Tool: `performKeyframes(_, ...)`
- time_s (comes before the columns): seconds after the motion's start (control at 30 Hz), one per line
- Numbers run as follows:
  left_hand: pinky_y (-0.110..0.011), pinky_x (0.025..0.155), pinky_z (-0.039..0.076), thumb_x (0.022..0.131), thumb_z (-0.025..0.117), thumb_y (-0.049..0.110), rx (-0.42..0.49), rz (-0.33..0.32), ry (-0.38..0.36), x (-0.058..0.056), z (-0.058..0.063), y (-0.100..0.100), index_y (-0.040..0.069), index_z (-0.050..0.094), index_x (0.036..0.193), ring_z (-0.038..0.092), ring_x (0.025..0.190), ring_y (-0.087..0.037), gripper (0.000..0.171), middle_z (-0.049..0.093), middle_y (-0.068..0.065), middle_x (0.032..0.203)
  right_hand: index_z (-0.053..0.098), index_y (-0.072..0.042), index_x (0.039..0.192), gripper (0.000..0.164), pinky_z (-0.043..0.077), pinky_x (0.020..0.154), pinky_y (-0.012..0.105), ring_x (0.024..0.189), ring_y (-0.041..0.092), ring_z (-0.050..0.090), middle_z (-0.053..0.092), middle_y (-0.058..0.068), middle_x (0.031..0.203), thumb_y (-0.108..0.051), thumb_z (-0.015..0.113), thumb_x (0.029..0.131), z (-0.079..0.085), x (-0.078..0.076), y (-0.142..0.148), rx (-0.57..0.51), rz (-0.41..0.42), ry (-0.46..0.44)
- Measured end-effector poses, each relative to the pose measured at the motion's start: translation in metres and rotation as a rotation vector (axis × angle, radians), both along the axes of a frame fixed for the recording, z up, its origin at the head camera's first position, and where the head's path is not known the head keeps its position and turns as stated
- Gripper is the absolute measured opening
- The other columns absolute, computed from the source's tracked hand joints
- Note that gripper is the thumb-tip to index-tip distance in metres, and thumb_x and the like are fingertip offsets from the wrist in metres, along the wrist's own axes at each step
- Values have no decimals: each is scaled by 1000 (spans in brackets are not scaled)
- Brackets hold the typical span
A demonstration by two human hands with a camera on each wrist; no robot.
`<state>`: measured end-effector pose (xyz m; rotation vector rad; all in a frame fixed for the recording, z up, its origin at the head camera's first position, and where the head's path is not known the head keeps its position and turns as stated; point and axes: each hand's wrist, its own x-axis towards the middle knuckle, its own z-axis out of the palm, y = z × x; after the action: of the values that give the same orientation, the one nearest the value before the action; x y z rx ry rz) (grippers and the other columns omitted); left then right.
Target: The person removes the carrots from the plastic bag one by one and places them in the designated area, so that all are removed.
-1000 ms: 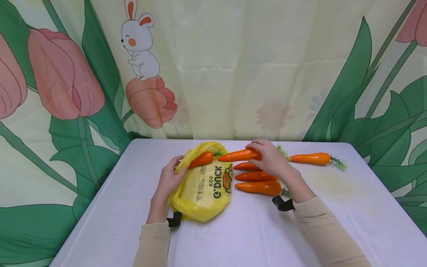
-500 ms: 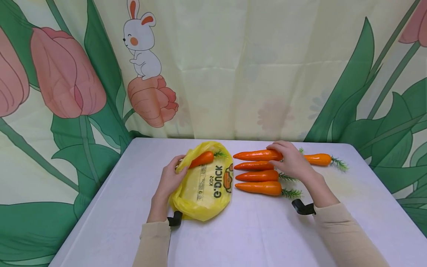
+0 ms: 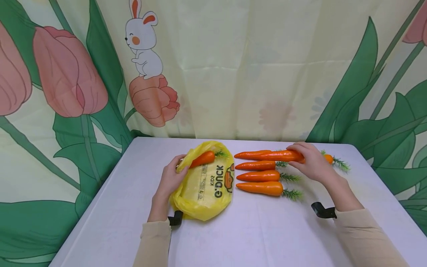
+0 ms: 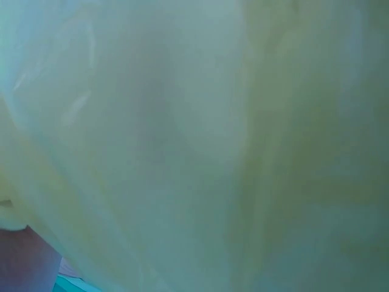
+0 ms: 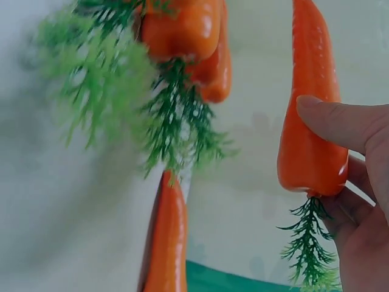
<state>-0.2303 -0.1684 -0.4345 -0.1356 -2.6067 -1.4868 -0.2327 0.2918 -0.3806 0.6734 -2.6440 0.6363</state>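
Observation:
My left hand (image 3: 170, 177) grips the open rim of a yellow plastic bag (image 3: 210, 207). A carrot (image 3: 204, 158) with green leaves lies in the bag's mouth. In my right hand (image 3: 310, 161) is another orange carrot (image 3: 281, 155), its tip pointing left; the right wrist view shows the thumb (image 5: 331, 118) across it and its leaves hanging free. It overlaps the back carrot (image 3: 248, 154) of a row beside the bag. Nearer in that row lie more carrots (image 3: 258, 187). Bag film fills the left wrist view, hiding most of that hand.
A separate carrot (image 3: 328, 158) lies at the far right, partly hidden by the right hand. The white-covered table (image 3: 233, 244) ends at a printed curtain (image 3: 240, 92) behind. Black wrist cameras (image 3: 323, 210) sit on both wrists.
My right hand has moved right, away from the bag, with the carrot. The back carrot of the row now shows beside it. My left hand keeps its hold on the bag.

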Motion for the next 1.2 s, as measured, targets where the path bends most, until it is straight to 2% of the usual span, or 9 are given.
performKeyframes(0.3, -46, 92, 53, 99, 64, 16, 8, -1, -25, 0, 0, 0, 14, 54, 141, 60, 106, -29, 43, 63, -13, 124, 65, 5, 117, 44, 49, 82, 61, 102, 43, 53, 61, 26, 115, 5, 82, 77, -7, 6, 28, 5, -44, -19)
performKeyframes(0.67, -47, 93, 52, 99, 64, 17, 4, 3, -22, 0, 0, -1, 14, 54, 142, 60, 109, -30, 44, 63, -14, 125, 64, 6, 115, 45, 44, 84, 62, 101, 44, 51, 60, 26, 114, 5, 83, 75, -20, 10, 58, 25, -67, -21)
performKeyframes(0.93, -47, 93, 53, 99, 64, 16, 8, 4, -23, 0, 1, -1, 13, 55, 141, 60, 108, -31, 43, 64, -14, 124, 61, 7, 122, 45, 41, 91, 68, 109, 48, 47, 56, 29, 121, 3, 79, 80, -32, 13, 74, 21, -126, -142)
performKeyframes(1.2, -47, 94, 52, 99, 64, 16, 5, 8, -34, 0, 1, -1, 14, 54, 141, 61, 109, -30, 43, 63, -14, 125, 61, 6, 123, 44, 37, 93, 71, 114, 53, 45, 54, 33, 126, 1, 77, 82, -41, 13, 85, 33, -149, -200)
